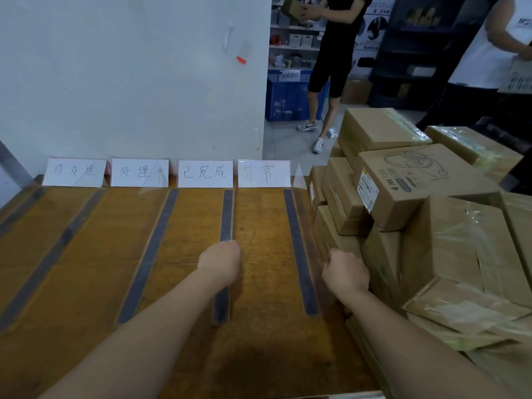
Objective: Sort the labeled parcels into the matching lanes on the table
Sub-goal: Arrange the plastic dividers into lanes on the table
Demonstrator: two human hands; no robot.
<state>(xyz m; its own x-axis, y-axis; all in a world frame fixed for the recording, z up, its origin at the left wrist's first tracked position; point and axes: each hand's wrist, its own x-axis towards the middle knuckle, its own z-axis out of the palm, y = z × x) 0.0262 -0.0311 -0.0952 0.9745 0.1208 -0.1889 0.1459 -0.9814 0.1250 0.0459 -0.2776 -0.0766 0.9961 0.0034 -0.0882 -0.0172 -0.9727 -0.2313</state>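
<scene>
two hands are stretching over the table (259, 214): the left hand (220, 262) above a dark tape strip (227, 214), the right hand (345, 272) beside the parcels (426, 182), which are sitting piled right of the lanes. both hands' fingers are hiding from view, so i cannot tell whether either is grasping anything.

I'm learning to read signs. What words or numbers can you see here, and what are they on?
"待处理": first white card, at the left, standing at the table's back edge.
"处理中": second card.
"已完成": third card.
"异常": fourth card.
Paper label on the blue crate: too blurred to read.
Sticker and black print on the cardboard box: too small to read.
</scene>
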